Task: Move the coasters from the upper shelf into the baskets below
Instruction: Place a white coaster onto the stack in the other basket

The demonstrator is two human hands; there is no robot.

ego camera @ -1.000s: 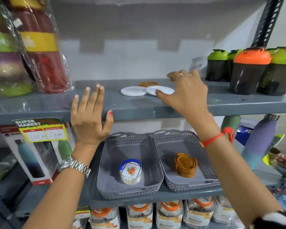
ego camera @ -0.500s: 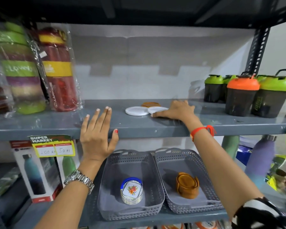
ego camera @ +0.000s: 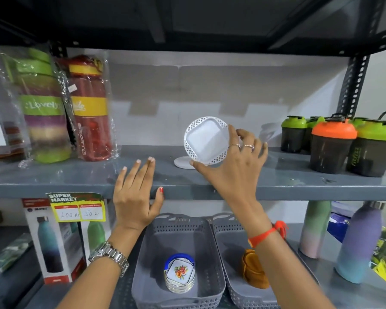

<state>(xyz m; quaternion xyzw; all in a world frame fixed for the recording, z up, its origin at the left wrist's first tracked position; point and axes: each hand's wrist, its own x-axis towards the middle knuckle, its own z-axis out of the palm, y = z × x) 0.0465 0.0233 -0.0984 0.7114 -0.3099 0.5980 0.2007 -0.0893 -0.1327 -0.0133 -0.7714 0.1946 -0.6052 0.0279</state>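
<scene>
My right hand holds a white lattice-edged coaster tilted up on edge above the upper shelf, pinched between thumb and fingers. Another white coaster lies flat on the shelf just below it. My left hand rests open, fingers spread, on the shelf's front edge. Below, the left grey basket holds a stack of floral coasters. The right grey basket holds brown coasters, partly hidden by my right forearm.
Wrapped bottles and stacked containers stand at the upper shelf's left. Shaker cups with orange and green lids stand at its right. Boxed bottles and a price tag are lower left, pastel bottles lower right.
My right hand has lifted one white coaster off the shelf and tipped it upright. The view has tilted upward. My left hand stays on the shelf edge.
</scene>
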